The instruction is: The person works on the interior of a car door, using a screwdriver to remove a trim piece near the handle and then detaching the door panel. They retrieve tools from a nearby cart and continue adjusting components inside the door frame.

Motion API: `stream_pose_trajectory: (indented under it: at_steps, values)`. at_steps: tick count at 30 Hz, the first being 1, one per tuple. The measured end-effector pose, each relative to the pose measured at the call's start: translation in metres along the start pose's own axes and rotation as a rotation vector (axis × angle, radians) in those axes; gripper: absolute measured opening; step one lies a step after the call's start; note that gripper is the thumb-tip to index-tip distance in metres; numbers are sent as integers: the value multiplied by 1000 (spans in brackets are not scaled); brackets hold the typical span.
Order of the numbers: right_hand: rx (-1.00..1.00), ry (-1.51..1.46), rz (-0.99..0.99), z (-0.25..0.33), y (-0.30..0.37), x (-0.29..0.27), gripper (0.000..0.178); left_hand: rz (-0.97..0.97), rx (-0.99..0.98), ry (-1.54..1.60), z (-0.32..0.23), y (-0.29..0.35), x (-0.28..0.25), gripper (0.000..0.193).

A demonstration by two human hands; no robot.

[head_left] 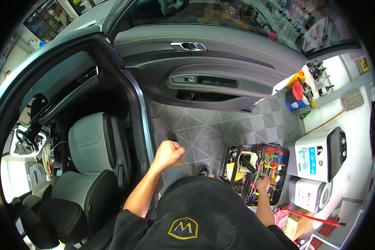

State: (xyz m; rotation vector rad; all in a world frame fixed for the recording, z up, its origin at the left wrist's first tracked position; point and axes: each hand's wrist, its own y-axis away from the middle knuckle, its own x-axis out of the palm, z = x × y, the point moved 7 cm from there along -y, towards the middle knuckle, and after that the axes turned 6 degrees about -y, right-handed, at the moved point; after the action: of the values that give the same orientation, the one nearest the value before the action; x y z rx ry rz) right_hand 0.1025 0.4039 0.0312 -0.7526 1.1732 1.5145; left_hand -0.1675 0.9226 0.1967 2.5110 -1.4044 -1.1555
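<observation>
My left hand [169, 151] is closed in a fist, raised in front of me above the grey patterned floor tiles [204, 129], close to the sill of the open car. Nothing shows in it. My right hand [262, 182] reaches down into a black tool cart tray [229, 156] crowded with red, yellow and black tools [270, 159]; its fingers are among the tools, and whether they grip one is unclear. My dark shirt fills the lower middle.
An open car door [204, 71] stretches across the top. A grey and black passenger seat [89, 166] lies at left. White machines [321, 156], a blue and red container [296, 96], a mop [351, 100] and a cardboard box [298, 225] stand at right.
</observation>
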Motion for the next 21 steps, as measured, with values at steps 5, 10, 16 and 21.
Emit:
stream_pose_trajectory:
  at_steps: [5, 10, 16, 21]
  values:
    - [92, 107, -7, 7, -3, 13, 36, 38, 14, 76, 27, -37, -29, 31]
    - [202, 110, -194, -33, -37, -13, 38, 184, 66, 144, 36, -91, -45, 31]
    - [46, -447, -312, 186, -25, -37, 40, 94, 163, -33, 20, -146, -77, 31]
    - [-206, -579, -29, 390, 6, -50, 38, -17, 422, -144, -35, -201, -68, 48]
